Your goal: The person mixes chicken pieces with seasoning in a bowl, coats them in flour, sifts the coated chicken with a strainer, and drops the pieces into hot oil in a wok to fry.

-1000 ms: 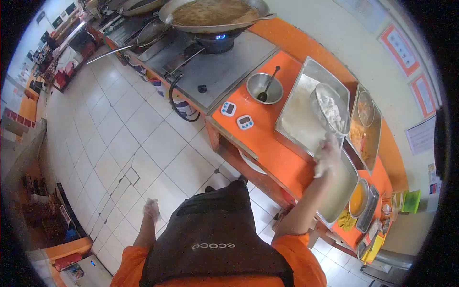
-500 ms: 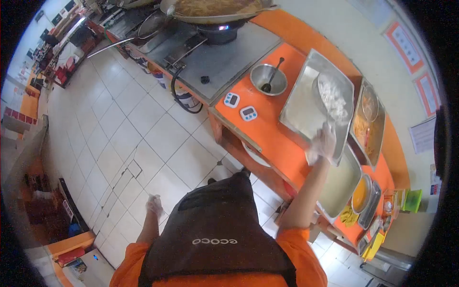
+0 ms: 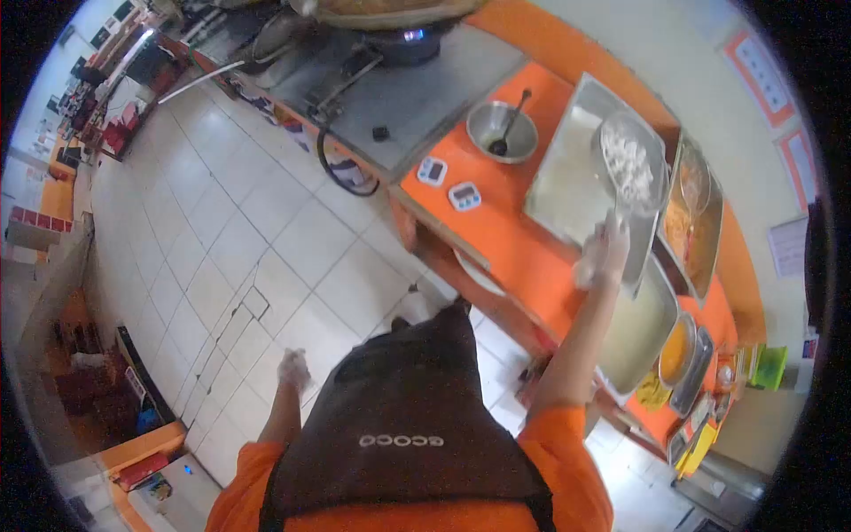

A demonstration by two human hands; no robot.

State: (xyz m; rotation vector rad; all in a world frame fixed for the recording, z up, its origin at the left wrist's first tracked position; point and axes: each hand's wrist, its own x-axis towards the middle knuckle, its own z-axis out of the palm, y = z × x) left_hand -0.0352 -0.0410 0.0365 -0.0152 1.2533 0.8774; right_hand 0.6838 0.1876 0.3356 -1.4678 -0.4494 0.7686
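My right hand [image 3: 605, 250], in a clear plastic glove, is closed at the handle of a mesh strainer [image 3: 656, 151]. White pieces [image 3: 628, 167] lie inside the strainer, which rests within a large metal tray [image 3: 560, 197] with a pale layer on its bottom. My left hand [image 3: 293, 371], also gloved, hangs low over the floor beside my dark apron [image 3: 399, 390]. Its fingers look loosely curled, with nothing visible in them. Both hands are somewhat blurred.
Two timers [image 3: 433, 172] and a metal bowl [image 3: 479, 131] with a black spoon stand on the orange counter [image 3: 519, 244]. Further right are another tray with a strainer [image 3: 696, 191], a pale-filled tray [image 3: 629, 341] and an orange-filled bowl [image 3: 677, 350]. A wok [image 3: 390, 12] sits over a burner.
The view has shifted slightly, placing the counter a little higher and to the right. The strainer, blurred before, shows more sharply and sits slightly farther from me in the tray. My left hand stays low.
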